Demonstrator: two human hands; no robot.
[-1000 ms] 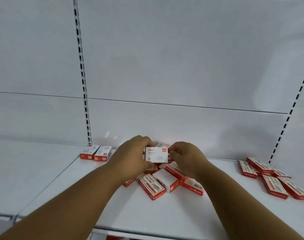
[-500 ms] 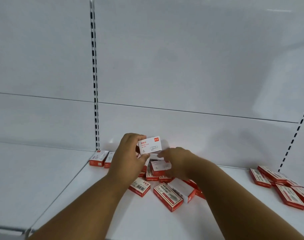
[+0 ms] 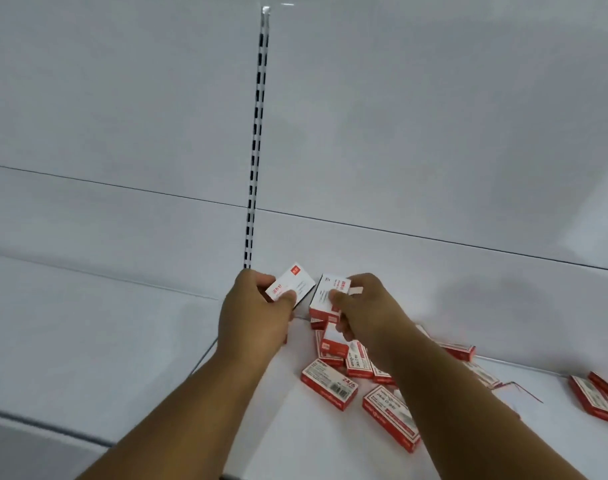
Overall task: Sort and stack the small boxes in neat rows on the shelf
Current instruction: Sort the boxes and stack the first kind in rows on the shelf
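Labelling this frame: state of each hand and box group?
left hand: grips a small white box with red logo, tilted, lifted
right hand: grips a second white box, lifted
red-and-white boxes on the white shelf: scattered, unsorted
far-right red boxes: loose heap

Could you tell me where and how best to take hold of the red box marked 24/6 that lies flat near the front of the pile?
Probably pinch the red 24/6 box across its two long edges, coming from above and the left, where the shelf is bare. It lies flat, label up, with neighbours close on its right.
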